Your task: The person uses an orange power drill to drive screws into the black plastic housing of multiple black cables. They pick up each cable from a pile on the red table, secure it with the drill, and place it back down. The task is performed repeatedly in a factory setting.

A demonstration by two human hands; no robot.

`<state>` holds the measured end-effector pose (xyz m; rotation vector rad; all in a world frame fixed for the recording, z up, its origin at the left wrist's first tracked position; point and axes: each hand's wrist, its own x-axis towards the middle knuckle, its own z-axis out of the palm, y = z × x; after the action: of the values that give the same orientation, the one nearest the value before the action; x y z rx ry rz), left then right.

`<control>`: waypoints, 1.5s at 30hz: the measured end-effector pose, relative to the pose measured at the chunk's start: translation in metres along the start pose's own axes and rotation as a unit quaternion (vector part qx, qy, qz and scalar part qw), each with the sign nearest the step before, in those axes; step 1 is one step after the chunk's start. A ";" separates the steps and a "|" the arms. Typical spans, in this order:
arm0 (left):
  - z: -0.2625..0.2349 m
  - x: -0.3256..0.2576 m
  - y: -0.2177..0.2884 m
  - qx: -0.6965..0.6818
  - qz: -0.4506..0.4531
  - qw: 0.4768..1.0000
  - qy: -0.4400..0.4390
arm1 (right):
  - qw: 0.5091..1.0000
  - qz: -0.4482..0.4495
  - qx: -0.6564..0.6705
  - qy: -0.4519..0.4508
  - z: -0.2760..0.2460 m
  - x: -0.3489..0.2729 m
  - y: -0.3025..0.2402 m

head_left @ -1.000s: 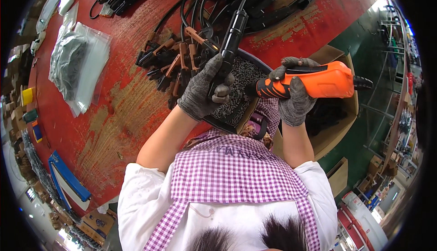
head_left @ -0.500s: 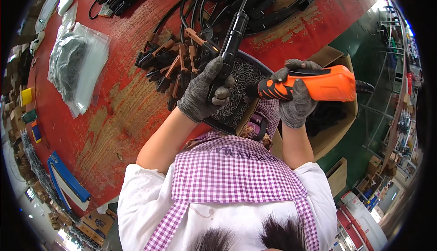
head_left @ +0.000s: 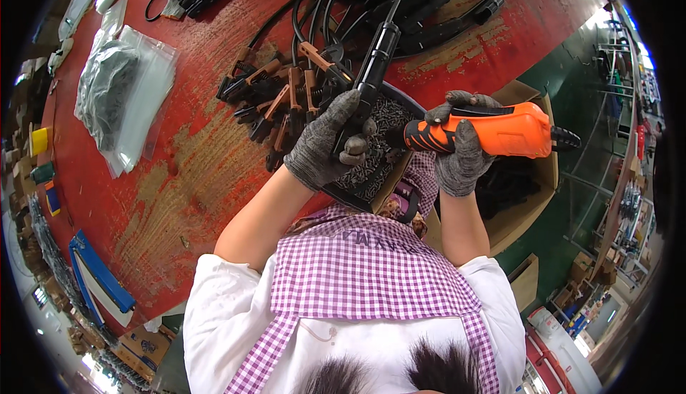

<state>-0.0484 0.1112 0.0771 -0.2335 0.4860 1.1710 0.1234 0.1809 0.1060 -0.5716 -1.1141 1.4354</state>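
L hand (head_left: 325, 140), knit-gloved, pinching blk cyl handle (head_left: 376, 58); R hand (head_left: 461, 155) clasped rnd smooth orange tool (head_left: 511, 130).

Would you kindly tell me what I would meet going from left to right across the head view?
Yellow object, clear plastic bags, brown-and-black clamps, tray of small metal pieces, orange-and-black handheld tool, metal racking.
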 end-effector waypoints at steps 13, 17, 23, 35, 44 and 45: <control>0.000 -0.001 0.001 -0.006 -0.003 1.000 -0.008 | 1.000 0.000 0.010 0.003 0.002 0.001 -0.004; -0.003 0.001 0.000 -0.010 -0.004 1.000 -0.017 | 0.998 -0.005 0.059 0.007 0.008 0.005 -0.029; -0.001 0.000 0.001 -0.011 0.001 1.000 -0.002 | 0.993 -0.086 0.075 -0.042 0.012 0.018 -0.060; -0.001 0.001 0.001 -0.012 -0.012 0.999 -0.029 | 0.979 -0.136 0.135 -0.066 0.047 0.041 -0.073; 0.000 -0.001 0.003 -0.012 -0.014 0.999 -0.034 | 0.984 -0.116 0.125 -0.050 0.053 0.040 -0.060; 0.001 -0.001 0.003 -0.007 -0.014 0.999 -0.033 | 0.985 -0.121 0.121 -0.038 0.053 0.040 -0.059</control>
<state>-0.0516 0.1116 0.0788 -0.2132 0.4162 1.1524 0.0983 0.1956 0.1901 -0.2032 -1.0114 1.3623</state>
